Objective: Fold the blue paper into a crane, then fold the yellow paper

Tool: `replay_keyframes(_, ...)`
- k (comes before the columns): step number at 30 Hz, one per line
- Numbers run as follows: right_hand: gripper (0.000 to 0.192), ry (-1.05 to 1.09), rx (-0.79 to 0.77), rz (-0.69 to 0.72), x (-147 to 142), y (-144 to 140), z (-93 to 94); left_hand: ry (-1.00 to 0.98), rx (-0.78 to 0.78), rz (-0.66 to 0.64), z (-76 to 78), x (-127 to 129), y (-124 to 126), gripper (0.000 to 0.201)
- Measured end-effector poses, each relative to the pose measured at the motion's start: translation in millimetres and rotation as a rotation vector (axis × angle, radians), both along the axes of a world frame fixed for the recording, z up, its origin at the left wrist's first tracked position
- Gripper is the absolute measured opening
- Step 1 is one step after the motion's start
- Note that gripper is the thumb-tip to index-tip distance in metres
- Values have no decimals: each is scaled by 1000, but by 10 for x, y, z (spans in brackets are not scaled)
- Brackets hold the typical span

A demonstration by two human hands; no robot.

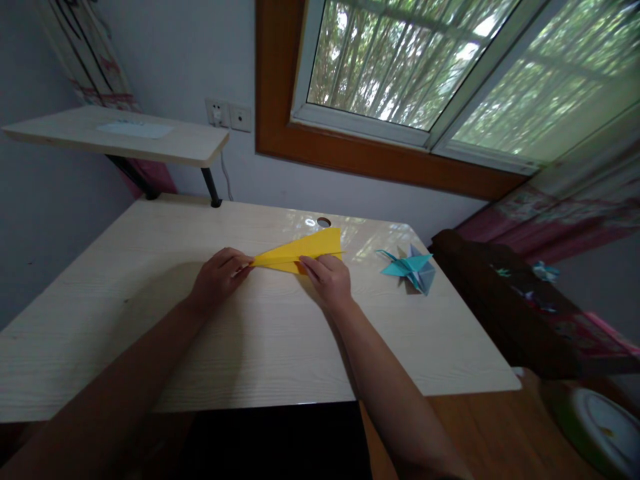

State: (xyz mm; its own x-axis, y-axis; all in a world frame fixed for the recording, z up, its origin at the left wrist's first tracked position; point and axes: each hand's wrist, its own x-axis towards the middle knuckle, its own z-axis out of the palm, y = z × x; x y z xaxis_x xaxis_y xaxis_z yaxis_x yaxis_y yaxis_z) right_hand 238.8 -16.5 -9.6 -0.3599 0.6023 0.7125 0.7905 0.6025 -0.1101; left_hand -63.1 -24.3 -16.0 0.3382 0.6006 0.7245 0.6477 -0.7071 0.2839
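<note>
A yellow paper plane [310, 245], folded with its narrow nose to the left and its wings widening to the right, is held just above the desk. My left hand [220, 273] pinches the nose tip between thumb and fingers. Along the central fold, toward the wide end, my right hand [327, 277] grips the paper, its thumb on the near side. The fingers behind the paper are partly hidden.
On the desk [280, 347], right of my hands, lie blue folded paper cranes [410, 265]. A raised shelf [120, 137] with a paper sheet stands at the back left. Near the back edge is a cable hole [324, 222]. A dark wooden cabinet [480, 300] adjoins the right side.
</note>
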Motion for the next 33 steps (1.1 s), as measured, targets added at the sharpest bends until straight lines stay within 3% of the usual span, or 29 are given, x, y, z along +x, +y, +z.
replay_keyframes(8,14,14,169,-151,-31,-34,122,-49,-66,100,18,-47,22,30)
replay_keyframes(17,10,81,41,-117,-38,-18,76,-47,-75,56,19,-38,22,27)
replay_keyframes(23,12,54,9,-56,-55,-27,69,-40,-98,-25,38,-16,8,12)
replay_keyframes(33,17,149,22,-89,-3,-12,87,-126,-36,38,94,-48,-16,8)
